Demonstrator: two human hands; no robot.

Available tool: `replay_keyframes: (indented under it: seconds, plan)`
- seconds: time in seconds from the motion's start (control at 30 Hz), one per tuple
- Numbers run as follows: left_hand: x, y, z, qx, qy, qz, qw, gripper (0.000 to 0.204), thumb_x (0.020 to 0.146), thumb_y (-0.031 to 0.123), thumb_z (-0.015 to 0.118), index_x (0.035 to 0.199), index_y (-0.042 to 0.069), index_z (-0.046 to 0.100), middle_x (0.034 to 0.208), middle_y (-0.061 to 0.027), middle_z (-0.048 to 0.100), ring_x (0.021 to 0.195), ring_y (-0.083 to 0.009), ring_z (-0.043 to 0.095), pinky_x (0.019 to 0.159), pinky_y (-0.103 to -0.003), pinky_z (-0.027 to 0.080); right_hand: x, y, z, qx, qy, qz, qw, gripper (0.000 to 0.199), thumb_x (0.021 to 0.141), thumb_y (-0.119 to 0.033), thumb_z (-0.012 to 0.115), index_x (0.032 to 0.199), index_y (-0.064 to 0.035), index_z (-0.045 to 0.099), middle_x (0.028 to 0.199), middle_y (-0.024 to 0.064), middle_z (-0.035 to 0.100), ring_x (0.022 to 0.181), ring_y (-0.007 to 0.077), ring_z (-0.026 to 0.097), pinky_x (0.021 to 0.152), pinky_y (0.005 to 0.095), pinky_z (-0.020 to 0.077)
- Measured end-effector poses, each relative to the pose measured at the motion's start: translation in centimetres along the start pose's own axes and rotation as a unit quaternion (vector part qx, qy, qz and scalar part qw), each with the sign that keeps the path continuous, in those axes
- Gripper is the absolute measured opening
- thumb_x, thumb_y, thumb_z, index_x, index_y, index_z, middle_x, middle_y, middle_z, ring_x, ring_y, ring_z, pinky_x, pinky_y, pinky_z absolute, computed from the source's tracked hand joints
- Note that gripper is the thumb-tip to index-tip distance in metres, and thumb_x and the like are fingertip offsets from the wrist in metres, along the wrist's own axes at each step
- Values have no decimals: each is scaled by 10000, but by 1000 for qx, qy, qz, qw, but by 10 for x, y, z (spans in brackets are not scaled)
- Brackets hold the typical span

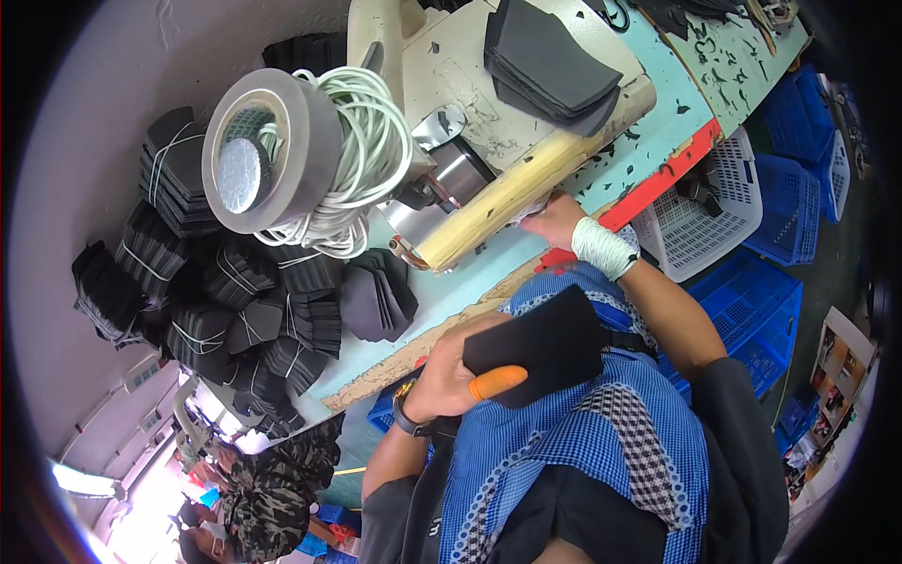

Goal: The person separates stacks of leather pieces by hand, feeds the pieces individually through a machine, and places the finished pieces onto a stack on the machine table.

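My left hand [449, 376], with an orange finger cot on its thumb and a dark-strapped watch at the wrist, grips a black flat sheet-like piece [540, 348] in front of my blue checked apron [573, 461]. I cannot tell whether it is one piece or a thin stack. Beside the yellow wooden bar [526, 202] of a cream machine, my right hand [556, 224] is curled at the table edge, a white wrap around its wrist. Its fingertips are mostly hidden at something whitish. A stack of dark grey cut pieces [554, 61] lies on the machine top.
Tied bundles of dark pieces [235, 329] crowd the left of the table. A grey tape roll [272, 150] and coiled pale cord [366, 132] stand over the machine. White [705, 226] and blue baskets [742, 301] are at the right. Another person [272, 489] is at lower left.
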State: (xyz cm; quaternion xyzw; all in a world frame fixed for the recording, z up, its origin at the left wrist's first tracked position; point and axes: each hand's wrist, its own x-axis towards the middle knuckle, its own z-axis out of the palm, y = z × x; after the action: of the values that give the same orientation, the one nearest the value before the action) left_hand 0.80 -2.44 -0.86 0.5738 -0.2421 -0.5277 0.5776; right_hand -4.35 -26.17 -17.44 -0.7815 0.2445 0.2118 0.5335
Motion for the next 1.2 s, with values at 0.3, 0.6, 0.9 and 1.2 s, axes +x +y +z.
replay_keyframes:
  seconds: [0.3,0.6,0.9,1.2]
  plan:
    - [24,0,-34,-64,-36,-67,995,488,756,134,821,1157,-56,617,1059,-115,668,951,-152,618,850,-309,491,-2,7,-26,292,-187,214,913,433,834,-379,716,953,34,655,606,121,633,434,181,567,387,299,458]
    - [51,33,-71,51,-66,-84,993,550,722,209,844,1180,-1,626,1049,-77,684,946,-134,629,842,-296,491,-90,-105,-54,249,-291,-139,913,720,792,-316,766,1341,28,453,1200,191,597,1090,216,588,948,318,462]
    - [22,0,-66,-182,218,-122,951,358,925,108,587,1206,-112,553,1096,-178,664,980,-228,679,866,-322,549,-64,-109,-39,271,-230,-31,934,390,839,-245,716,1065,65,647,904,88,698,815,127,620,771,278,505]
    - [29,-33,-64,-193,288,-119,930,303,965,80,496,1196,-105,558,1114,-169,670,980,-225,688,857,-315,561,-74,-111,-63,338,-121,31,933,361,785,-203,747,1030,51,671,874,60,681,771,116,634,636,234,504]
